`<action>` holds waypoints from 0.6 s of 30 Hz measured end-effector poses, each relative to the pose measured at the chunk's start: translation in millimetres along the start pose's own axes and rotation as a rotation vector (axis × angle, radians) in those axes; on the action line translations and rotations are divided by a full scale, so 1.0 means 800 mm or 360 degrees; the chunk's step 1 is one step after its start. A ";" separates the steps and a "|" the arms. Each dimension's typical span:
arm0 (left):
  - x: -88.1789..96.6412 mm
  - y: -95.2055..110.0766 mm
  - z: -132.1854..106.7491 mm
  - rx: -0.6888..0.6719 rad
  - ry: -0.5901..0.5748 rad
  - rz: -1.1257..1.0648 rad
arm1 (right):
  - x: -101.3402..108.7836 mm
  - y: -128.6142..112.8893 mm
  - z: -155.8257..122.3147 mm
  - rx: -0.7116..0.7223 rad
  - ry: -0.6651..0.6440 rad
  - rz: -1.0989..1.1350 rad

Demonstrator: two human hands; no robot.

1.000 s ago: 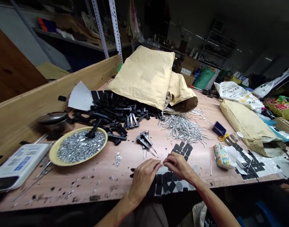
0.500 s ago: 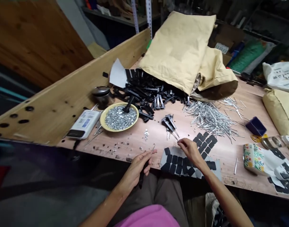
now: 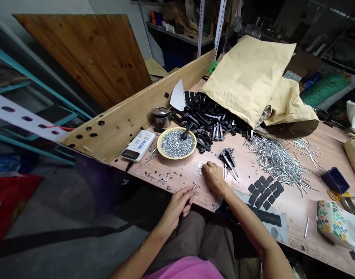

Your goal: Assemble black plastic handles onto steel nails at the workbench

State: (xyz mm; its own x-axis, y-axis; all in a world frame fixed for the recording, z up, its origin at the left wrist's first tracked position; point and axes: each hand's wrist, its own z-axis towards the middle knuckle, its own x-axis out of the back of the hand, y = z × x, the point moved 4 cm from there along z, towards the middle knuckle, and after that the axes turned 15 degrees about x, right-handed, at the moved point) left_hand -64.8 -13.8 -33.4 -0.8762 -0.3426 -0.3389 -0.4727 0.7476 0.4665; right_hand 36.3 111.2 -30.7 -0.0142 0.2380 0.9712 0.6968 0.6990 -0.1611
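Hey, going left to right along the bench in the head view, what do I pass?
white box → yellow dish → right hand → nails → blue tray

A dim workshop: a pine board [image 3: 87, 54] leans by a teal rack [image 3: 35, 104], grey floor [image 3: 64, 217] below.

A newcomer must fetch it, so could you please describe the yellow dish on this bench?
On the wooden workbench, find the black pieces spilling from the tan paper sack. Beside them sits the dish: the only round yellow thing, heaped with tiny silver parts.
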 end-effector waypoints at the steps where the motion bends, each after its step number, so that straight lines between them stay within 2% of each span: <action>1: 0.002 0.001 0.000 0.0013 0.0003 -0.0018 | -0.001 -0.002 0.003 0.0009 -0.0012 -0.0021; 8: 0.005 0.013 -0.002 0.0018 -0.0080 -0.0041 | 0.007 0.002 0.009 -0.0109 0.0094 0.0052; 10: 0.003 0.018 -0.003 0.0000 -0.0140 -0.0035 | 0.012 0.001 -0.001 -0.0127 0.0300 0.0413; 12: -0.002 0.021 -0.005 -0.0025 -0.0202 -0.0007 | 0.014 -0.004 -0.016 -0.0127 0.0580 0.1059; 14: -0.008 0.023 -0.005 -0.0040 -0.0251 0.0040 | 0.014 -0.012 -0.033 -0.0132 0.0771 0.1638; 16: -0.014 0.022 -0.006 -0.0061 -0.0287 0.0086 | 0.014 -0.021 -0.048 -0.0170 0.0858 0.1945; 18: -0.019 0.021 -0.006 -0.0089 -0.0317 0.0114 | 0.016 -0.027 -0.058 -0.0216 0.0892 0.2091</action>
State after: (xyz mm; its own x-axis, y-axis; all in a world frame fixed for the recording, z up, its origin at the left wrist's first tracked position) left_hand -59.5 1.2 -16.3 -0.8746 -0.1661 -0.4554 -0.4190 0.7316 0.5378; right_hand 54.5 68.2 -6.7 0.9391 0.3344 0.0795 0.0453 0.1088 -0.9930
